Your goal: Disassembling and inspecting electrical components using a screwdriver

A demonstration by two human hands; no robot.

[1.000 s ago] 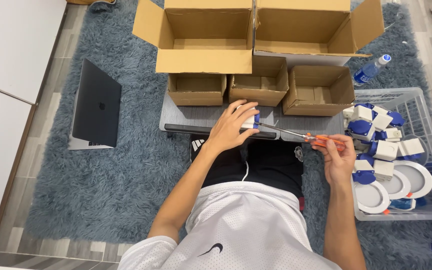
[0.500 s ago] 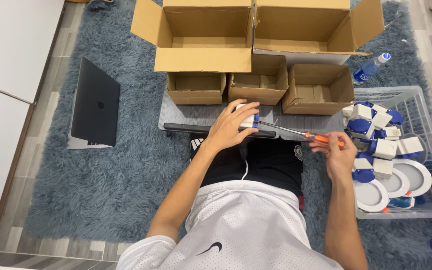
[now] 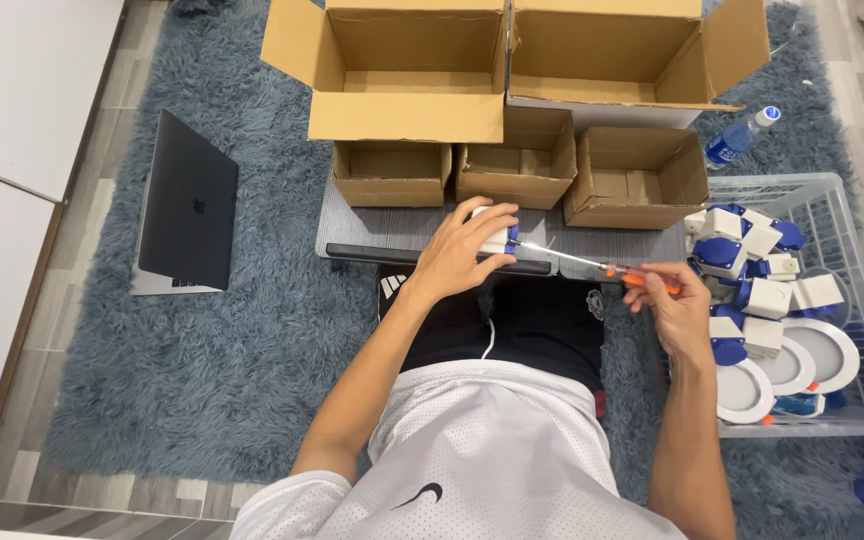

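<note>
Cardboard boxes [image 3: 390,172] sit empty; left hand [image 3: 460,250] fingers clasp a white-blue part [image 3: 499,238], right hand [image 3: 674,300] grips a screwdriver [image 3: 592,265].

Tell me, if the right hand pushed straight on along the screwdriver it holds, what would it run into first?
The right hand points its screwdriver leftward, its tip at the small white-and-blue part under the left hand. That part comes first; whether the tip already touches it is unclear.

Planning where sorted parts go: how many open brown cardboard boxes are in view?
5: two large open brown cardboard boxes at the back, left and right; three small ones in front, left, middle, right.
</note>
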